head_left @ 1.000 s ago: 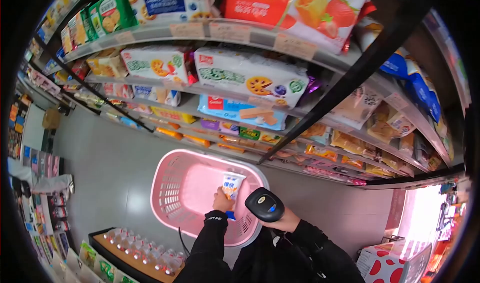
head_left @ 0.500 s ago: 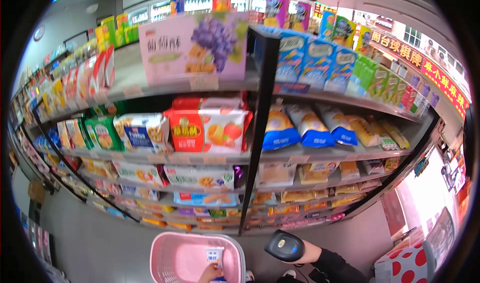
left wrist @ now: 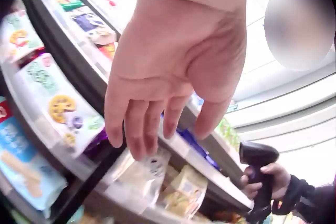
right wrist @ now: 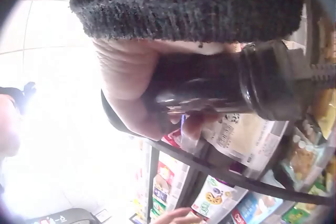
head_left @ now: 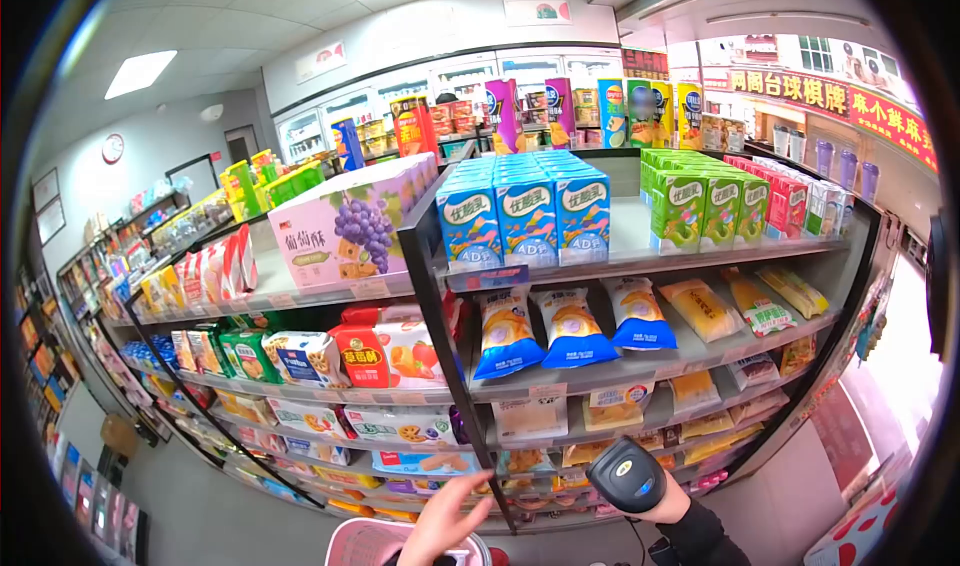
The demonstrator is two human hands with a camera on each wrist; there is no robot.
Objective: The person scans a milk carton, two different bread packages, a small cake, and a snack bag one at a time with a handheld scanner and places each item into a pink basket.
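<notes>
My left hand (head_left: 450, 521) is raised in front of the shelf with its fingers extended and nothing in them. Below it shows part of a pink basket (head_left: 352, 543); most of its inside is out of view. In the left wrist view the palm and spread fingers hang before packaged snacks. My right hand (head_left: 668, 503) grips a black handheld barcode scanner (head_left: 627, 474) by the handle, with fingers wrapped round it in the right wrist view. The scanner's head overlaps the lower shelves. Up on the shelf, blue-and-white snack bags (head_left: 573, 328) lie in a row.
A dark shelf post (head_left: 437, 311) divides the rack in front of me. Blue drink cartons (head_left: 525, 211) and a purple grape-pastry box (head_left: 345, 226) stand on top. Biscuit packs (head_left: 395, 354) fill the left shelves. The scanner's cable (right wrist: 252, 182) crosses the right wrist view.
The head view has tilted up from basket to shelves. My left hand has let go of the snack bag in the basket and risen out, empty. The right hand still holds the scanner.
</notes>
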